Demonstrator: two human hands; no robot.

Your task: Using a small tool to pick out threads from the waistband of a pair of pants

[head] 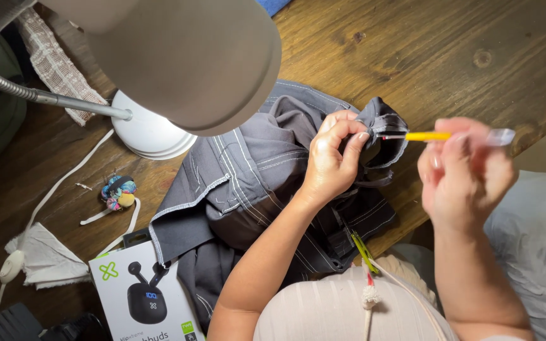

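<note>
We pinch the grey garment (273, 183) edge with left hand (331, 161); right hand (462, 173) fingers clamp the yellow seam ripper (428, 136), tip in the stitching, most seams intact.

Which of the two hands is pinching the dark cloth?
The left hand: its fingers pinch a fold of the grey cloth. The right hand holds a yellow-handled tool pointed at that fold.

Left hand (333, 158) pinched shut over the garment (254, 183), forearm angled up; right hand (466, 173) right of it, fingers closed, raised.
</note>
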